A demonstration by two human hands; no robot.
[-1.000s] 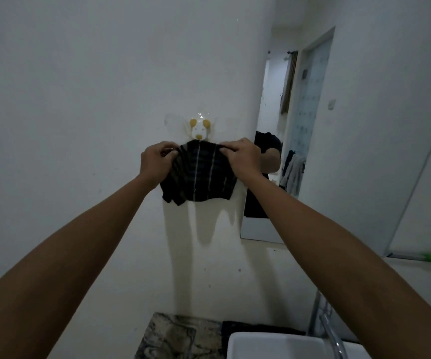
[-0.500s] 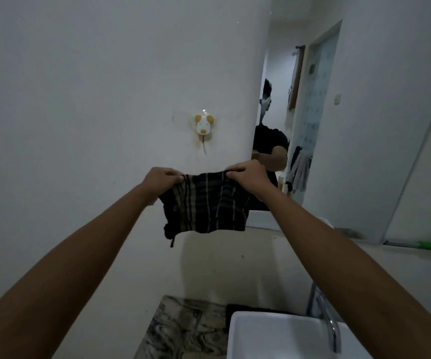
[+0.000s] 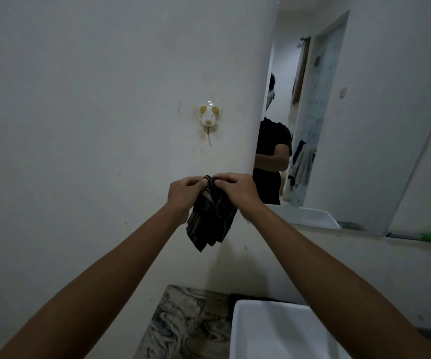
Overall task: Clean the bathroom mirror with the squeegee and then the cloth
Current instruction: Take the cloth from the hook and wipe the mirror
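1. Two hands meet before the wall: the left hand (image 3: 183, 194) and right hand (image 3: 237, 191) both pinch the top of the dark striped cloth (image 3: 210, 218), which hangs bunched below them.
2. The mirror (image 3: 364, 112) is just right of the cloth.
3. A dog-shaped hook (image 3: 209, 117) sits on the wall above.
4. The white sink (image 3: 274, 332) lies below.

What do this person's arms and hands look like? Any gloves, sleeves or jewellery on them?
Both arms are bare from the bottom of the picture up to the wrists: no sleeves show on them. The left hand and right hand wear no gloves, and no watch, bracelet or ring can be seen. In the mirror, the reflection shows a dark short-sleeved top.
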